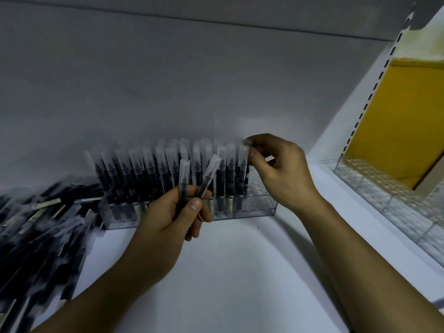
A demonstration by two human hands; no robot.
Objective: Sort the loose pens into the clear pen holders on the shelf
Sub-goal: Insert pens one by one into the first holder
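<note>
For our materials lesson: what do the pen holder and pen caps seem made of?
Pen holder: likely clear rigid plastic, perhaps acrylic, glossy; pens show through its walls. Pen caps: probably frosted translucent plastic; dark tips show dimly inside.

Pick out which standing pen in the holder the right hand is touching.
The rightmost standing pen, at the end of the row: the right hand pinches its clear cap; the others stand untouched.

The white shelf (pixel 228 272) carries a clear pen holder (pixel 254 210) near its back wall, packed with upright capped pens (pixel 134 169) (its rightmost holes stand open). A heap of loose pens (pixel 43 231) lies at the left against the holder's end, and a second clear holder (pixel 374 195) runs along the right edge.
</note>
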